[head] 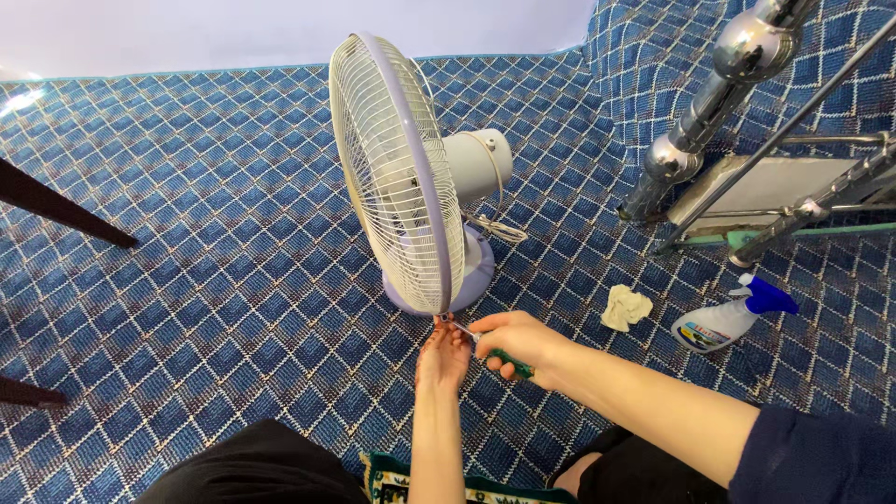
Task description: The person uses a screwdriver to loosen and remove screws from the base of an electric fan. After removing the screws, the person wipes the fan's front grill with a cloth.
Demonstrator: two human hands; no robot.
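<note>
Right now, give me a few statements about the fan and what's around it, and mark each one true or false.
1. The fan stands upright on the blue carpet. True.
2. The right hand holds a green-handled screwdriver. True.
3. The spray bottle stands upright. False: it lies on its side.
4. The crumpled cloth hangs on the fan. False: it lies on the carpet.
5. The left hand is at the bottom of the fan's grille. True.
</note>
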